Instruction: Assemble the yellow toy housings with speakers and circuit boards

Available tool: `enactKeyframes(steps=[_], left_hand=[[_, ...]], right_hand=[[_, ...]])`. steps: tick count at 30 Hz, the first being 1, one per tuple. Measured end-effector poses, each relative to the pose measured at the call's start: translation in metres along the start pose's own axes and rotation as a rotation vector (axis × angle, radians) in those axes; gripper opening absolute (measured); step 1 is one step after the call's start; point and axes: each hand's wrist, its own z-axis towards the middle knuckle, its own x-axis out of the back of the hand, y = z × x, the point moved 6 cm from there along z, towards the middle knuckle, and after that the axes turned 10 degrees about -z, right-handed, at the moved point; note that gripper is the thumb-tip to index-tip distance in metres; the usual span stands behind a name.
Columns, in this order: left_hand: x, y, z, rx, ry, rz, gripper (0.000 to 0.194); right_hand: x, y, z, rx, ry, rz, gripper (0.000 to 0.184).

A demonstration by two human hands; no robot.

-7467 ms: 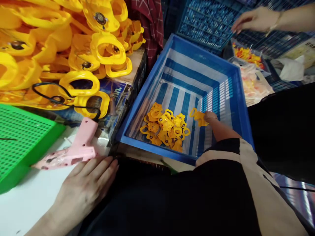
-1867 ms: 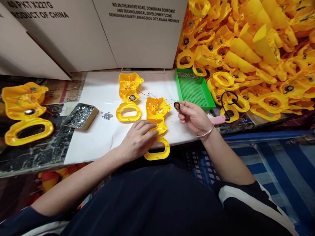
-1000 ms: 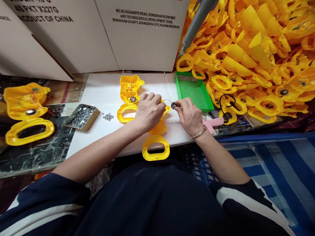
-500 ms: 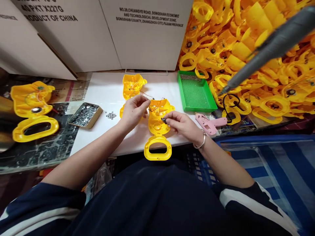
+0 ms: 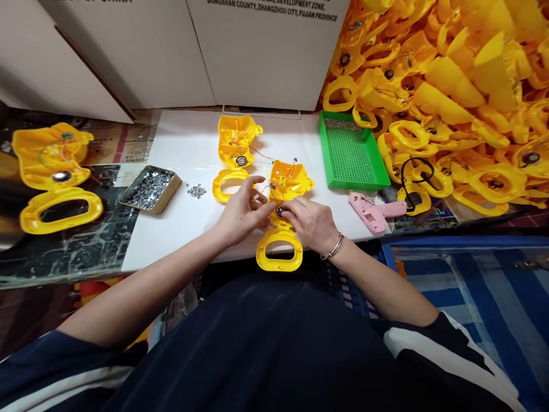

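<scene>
A yellow plastic half-shell [image 5: 295, 182] with a looped handle [image 5: 279, 264] lies on the white board in front of me, thin wires across its upper part. Inside its lower part, the fingertips of my right hand [image 5: 316, 225] are closed on a small dark round speaker [image 5: 279, 211]. My left hand [image 5: 242, 214] is at the shell's left edge, thumb and fingers apart, its thumb reaching towards the speaker. Some left fingertips are partly hidden. Just behind, a second yellow half-shell [image 5: 229, 134] holds a round speaker [image 5: 241, 161], and a wire runs from it towards the first.
A tin of small metal pieces [image 5: 150, 187] and a loose pile of them [image 5: 197, 191] are at left, beside another yellow half-shell [image 5: 51, 154]. To the right are a green basket [image 5: 355, 154], a pink tool-shaped shell [image 5: 375, 212] and heaped yellow shells [image 5: 450, 103]. Cartons [image 5: 266, 63] stand behind.
My right hand has moved left and brought the speaker down into the shell's lower part. My left hand has come down from the wires, its fingers spreading. The view has tilted slightly downward.
</scene>
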Motion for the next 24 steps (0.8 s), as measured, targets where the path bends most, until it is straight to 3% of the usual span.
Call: enactKeyframes(steps=[4,12,17,24], left_hand=[[-0.005,-0.009,-0.003,0.038,-0.023,0.007,0.07],[-0.012,-0.013,0.003,0.113,0.042,0.026,0.079],[-0.014,-0.011,0.002,0.135,0.013,-0.024,0.081],[-0.017,-0.008,0.003,0.163,-0.03,-0.054,0.083]], right_hand=[[-0.001,-0.003,0.0,0.019,0.051,-0.029,0.035],[0.0,-0.002,0.004,-0.005,0.001,-0.036,0.031],[0.0,0.001,0.011,0.002,-0.094,0.019,0.021],[0.008,-0.005,0.027,0.071,-0.232,-0.098,0.014]])
